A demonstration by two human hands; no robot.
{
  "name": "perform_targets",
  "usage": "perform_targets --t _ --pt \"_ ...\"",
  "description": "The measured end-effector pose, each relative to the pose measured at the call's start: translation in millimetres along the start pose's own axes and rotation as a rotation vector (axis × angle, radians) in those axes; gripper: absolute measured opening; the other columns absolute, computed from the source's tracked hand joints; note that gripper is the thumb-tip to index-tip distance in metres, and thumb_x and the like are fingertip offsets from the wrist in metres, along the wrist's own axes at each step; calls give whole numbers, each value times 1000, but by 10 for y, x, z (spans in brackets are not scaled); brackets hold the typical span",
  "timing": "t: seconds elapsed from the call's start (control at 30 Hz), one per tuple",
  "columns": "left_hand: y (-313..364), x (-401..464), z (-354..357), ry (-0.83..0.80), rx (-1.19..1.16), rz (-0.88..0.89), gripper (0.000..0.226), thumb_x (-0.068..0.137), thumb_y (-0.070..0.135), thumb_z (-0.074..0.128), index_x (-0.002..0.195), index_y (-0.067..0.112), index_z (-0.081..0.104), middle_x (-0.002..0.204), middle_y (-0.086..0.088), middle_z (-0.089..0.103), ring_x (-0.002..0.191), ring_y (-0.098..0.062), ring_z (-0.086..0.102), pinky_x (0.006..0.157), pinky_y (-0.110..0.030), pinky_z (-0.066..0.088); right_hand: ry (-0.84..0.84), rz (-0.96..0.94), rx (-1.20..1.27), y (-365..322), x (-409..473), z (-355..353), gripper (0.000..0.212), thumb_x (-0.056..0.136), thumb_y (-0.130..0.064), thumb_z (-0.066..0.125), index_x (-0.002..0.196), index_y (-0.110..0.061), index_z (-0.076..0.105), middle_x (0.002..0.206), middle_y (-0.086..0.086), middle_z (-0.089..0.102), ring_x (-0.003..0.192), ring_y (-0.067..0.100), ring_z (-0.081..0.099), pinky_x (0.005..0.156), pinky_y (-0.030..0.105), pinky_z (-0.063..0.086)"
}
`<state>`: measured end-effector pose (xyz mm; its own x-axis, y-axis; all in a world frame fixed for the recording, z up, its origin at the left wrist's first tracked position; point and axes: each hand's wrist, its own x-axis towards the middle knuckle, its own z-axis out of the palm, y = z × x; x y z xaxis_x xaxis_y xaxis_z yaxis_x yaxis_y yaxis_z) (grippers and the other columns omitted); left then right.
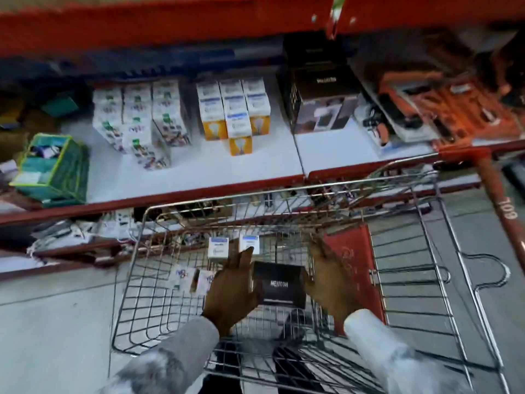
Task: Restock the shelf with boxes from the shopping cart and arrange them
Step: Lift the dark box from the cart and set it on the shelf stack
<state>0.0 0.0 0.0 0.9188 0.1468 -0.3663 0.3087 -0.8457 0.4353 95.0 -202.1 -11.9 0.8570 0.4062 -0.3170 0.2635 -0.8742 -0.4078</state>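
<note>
Both my hands are down inside the wire shopping cart (pixel 142 280). My left hand (pixel 231 291) grips the left side of a black box (pixel 279 282) with white lettering. On its right side presses my right hand (pixel 331 282). Two small white-and-blue boxes (pixel 218 247) stand at the cart's far end, and two white boxes with coloured print (pixel 189 277) lie to the left of my left hand. On the white shelf (pixel 227 172) ahead stand white boxes (pixel 136 118), white-and-yellow bulb boxes (pixel 233 112) and stacked black boxes (pixel 321 98).
A green basket (pixel 54 169) sits at the shelf's left end. Orange tool cases (pixel 443 109) fill the shelf's right end. A red shelf beam (pixel 170 21) runs overhead. The cart's red handle (pixel 500 200) lies at the right, its red seat flap (pixel 352 265) beside my right hand.
</note>
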Motion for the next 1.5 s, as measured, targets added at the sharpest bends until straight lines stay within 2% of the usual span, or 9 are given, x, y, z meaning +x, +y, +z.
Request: perform_targets --t 0.23,0.37,0.5,0.7,0.87,0.97,1.1,1.4,1.5 --pt "-41 188 684 -156 -400 -415 60 90 35 62 138 7 41 126 -12 63 117 -32 62 80 -26 46 -333 353 271 345 114 634 57 91 -42 57 137 -10 45 133 12 59 120 29 57 82 21 38" --pt "7 279 861 -222 -436 -557 51 92 37 62 132 7 50 121 -14 67 113 -31 62 82 -26 44 -472 554 500 520 174 891 58 88 -58 53 125 -15 56 130 14 62 116 30 59 94 33 46" --pt "15 305 911 -177 -475 -547 37 92 34 60 122 12 59 113 -13 71 104 -33 66 92 -39 53 -412 554 624 530 159 893 20 94 -42 53 90 -24 61 108 9 68 98 26 63 92 38 49" --pt "117 204 598 -60 -578 -463 30 88 27 70 116 19 68 111 -4 75 94 -17 70 87 -41 59 -313 500 714 503 90 477 31 96 -41 50 104 -17 69 108 7 70 98 22 63 79 28 45" --pt "249 114 45 152 -580 -365 22 90 22 68 112 23 71 93 16 68 63 12 65 55 -4 46 -234 301 649 324 73 -269 29 99 -36 49 105 -21 72 92 -5 67 78 7 57 66 16 39" --pt "688 272 -797 388 -622 -208 19 91 23 66 109 26 72 93 10 76 70 0 70 55 -12 51 -13 161 699 85 245 -1479 18 96 -34 54 103 -31 71 83 -18 63 73 -10 53 57 3 38" --pt "827 381 -1107 476 -784 -194 13 88 20 70 98 22 77 85 2 78 69 -15 74 64 -41 62 101 40 727 48 359 -1740 13 92 -32 61 92 -33 74 80 -25 68 69 -18 61 60 5 43" --pt "1263 823 -1672 629 -856 -166 14 85 30 69 83 18 78 75 1 77 68 -20 74 60 -36 63 280 31 699 -49 791 -2338 15 86 -31 66 94 -25 78 84 -14 75 82 7 68 81 27 54" --pt "1402 1072 -1792 659 -826 -110 19 82 35 67 86 19 77 74 3 76 66 -17 74 64 -42 63 320 19 695 -21 989 -2538 17 87 -31 66 97 -24 77 86 -10 73 85 9 67 77 24 49"
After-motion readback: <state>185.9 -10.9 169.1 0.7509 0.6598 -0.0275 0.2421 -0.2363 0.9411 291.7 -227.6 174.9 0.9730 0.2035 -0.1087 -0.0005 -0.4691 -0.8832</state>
